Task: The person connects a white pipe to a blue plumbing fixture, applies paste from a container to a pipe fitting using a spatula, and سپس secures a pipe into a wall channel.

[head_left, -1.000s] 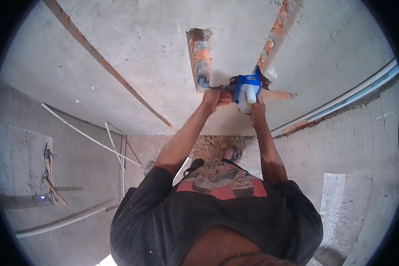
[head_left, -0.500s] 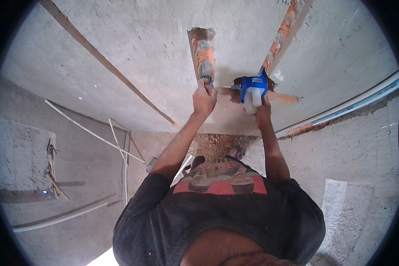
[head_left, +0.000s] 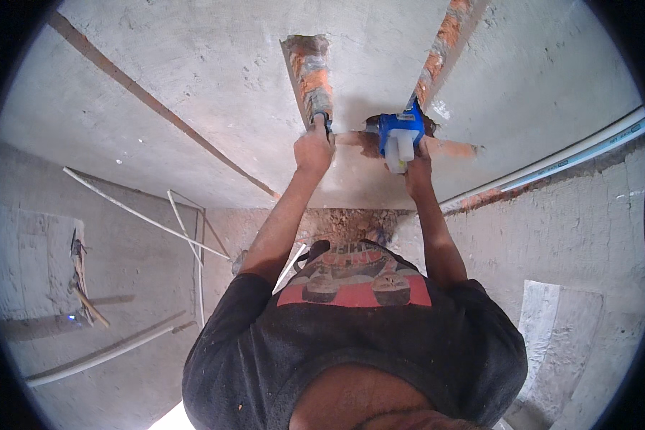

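Reaching up against a grey plastered wall (head_left: 193, 79), both hands work at chases cut through to red brick. Item one: blue electrical box (head_left: 400, 132), with a pale white fitting on its lower face, seated in a ragged opening where a horizontal brick chase (head_left: 451, 149) meets a slanting upper chase (head_left: 437, 50). Item two: right hand (head_left: 417, 166), directly below the blue electrical box, fingers closed up against its underside and the white fitting; how tightly they press cannot be told. Item three: left hand (head_left: 314, 149), to the left of the box and level with its lower edge, fingers curled shut around a small dark tool (head_left: 322, 118) whose tip sits at the foot of a vertical brick chase (head_left: 309, 72). Item four: white conduit pipe (head_left: 573, 154), running along a groove to the right of the box, sloping upward and away. Item five: thin white pipes (head_left: 150, 222), well to the lower left of the box, leaning loose against the wall. Item six: hammer-like tool (head_left: 82, 287), far lower left, lying on a pale slab. Item seven: rubble heap (head_left: 344, 222), below the box, at the wall's base.
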`<state>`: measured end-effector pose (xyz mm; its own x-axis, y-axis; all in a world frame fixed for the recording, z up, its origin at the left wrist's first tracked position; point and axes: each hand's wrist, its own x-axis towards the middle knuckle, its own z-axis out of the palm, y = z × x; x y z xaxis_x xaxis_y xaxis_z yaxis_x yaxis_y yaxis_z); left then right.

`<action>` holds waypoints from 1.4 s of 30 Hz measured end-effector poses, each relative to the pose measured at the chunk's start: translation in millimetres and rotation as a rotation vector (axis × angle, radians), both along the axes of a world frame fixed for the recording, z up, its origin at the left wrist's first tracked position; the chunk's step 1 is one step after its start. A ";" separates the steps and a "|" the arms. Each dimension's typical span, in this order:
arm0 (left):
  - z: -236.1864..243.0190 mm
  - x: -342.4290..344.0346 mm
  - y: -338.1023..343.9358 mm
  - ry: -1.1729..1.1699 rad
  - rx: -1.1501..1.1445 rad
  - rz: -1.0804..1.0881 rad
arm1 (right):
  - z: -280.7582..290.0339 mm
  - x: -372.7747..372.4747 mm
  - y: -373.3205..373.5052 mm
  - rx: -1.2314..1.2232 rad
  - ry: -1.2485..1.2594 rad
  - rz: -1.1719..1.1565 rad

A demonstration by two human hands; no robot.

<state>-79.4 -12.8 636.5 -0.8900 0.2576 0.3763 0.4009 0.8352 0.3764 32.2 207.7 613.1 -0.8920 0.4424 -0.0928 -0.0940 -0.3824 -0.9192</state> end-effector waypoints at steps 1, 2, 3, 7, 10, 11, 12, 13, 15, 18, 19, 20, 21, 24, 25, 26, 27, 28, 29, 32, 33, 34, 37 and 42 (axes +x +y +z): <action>-0.1 0.5 -0.1 0.000 0.004 -0.006 | -1.8 -0.6 -0.1 0.009 -0.008 -0.002; 0.2 1.1 -0.8 0.000 0.009 -0.012 | -3.6 -0.1 -0.1 0.018 -0.015 -0.004; 2.6 1.6 -1.2 0.003 0.014 -0.015 | -0.4 -0.1 -1.7 0.010 -0.041 -0.009; 7.0 3.7 -1.5 -0.039 -0.011 -0.009 | 12.0 0.5 -3.8 -0.009 -0.094 -0.011; -4.7 -1.3 -3.3 0.006 -0.008 -0.002 | 11.6 -0.7 -4.1 0.022 -0.070 -0.005; -6.7 -2.5 -3.6 0.014 -0.026 0.007 | 9.8 -1.4 -3.9 0.037 -0.057 -0.003; -4.8 -2.1 -2.0 0.021 -0.043 0.013 | 3.3 -2.9 -1.6 0.050 -0.032 -0.011; -2.6 -2.2 0.2 0.000 -0.040 0.021 | -4.1 -5.0 0.1 0.063 -0.006 -0.018; 1.7 -2.2 2.5 -0.042 -0.040 0.042 | -11.1 -6.0 0.1 0.032 0.010 -0.034; 1.1 0.5 3.3 0.032 0.028 0.027 | -12.0 -4.8 -5.9 -0.035 -0.008 -0.035; 2.1 0.8 3.2 0.035 0.032 0.022 | -10.8 -5.3 -3.7 -0.014 -0.005 -0.020; 3.5 0.0 3.5 0.037 0.036 0.016 | -10.1 -5.6 -2.7 0.006 -0.002 -0.004; 5.1 -0.7 4.3 0.040 0.042 0.010 | -9.2 -6.1 -2.8 -0.002 -0.018 -0.013; 6.8 0.3 5.0 0.017 0.019 0.016 | -5.3 -4.1 -4.2 -0.017 -0.046 -0.022; 7.6 0.8 5.0 -0.011 0.023 0.028 | -1.3 -2.6 -5.1 -0.016 -0.043 -0.014; 8.2 1.4 4.8 -0.038 0.028 0.039 | 0.3 -1.2 -5.5 -0.014 -0.041 -0.005; 9.7 1.1 5.0 -0.063 0.036 0.050 | 0.6 -1.2 -4.6 -0.009 -0.034 -0.001; 9.0 0.3 4.7 -0.055 0.057 0.038 | 0.1 -1.7 -3.4 -0.003 -0.028 0.003; 7.3 -0.6 3.9 -0.048 0.079 0.027 | 0.0 -1.8 -2.7 0.003 -0.022 0.007; 9.8 0.3 5.9 -0.070 0.120 0.025 | 1.1 -2.1 -3.3 -0.032 -0.034 0.004; 10.7 1.0 6.7 -0.085 0.130 0.029 | -0.1 -1.4 -3.4 -0.022 -0.017 0.019; 10.2 0.4 7.5 -0.082 0.120 0.031 | -1.5 -0.1 -2.8 -0.013 0.001 0.034; 10.6 -0.9 8.6 -0.072 0.096 0.032 | -4.0 -1.5 -1.4 -0.019 0.014 0.019; 11.7 0.9 8.1 -0.059 0.109 0.018 | -1.5 0.5 -2.4 0.023 -0.038 -0.028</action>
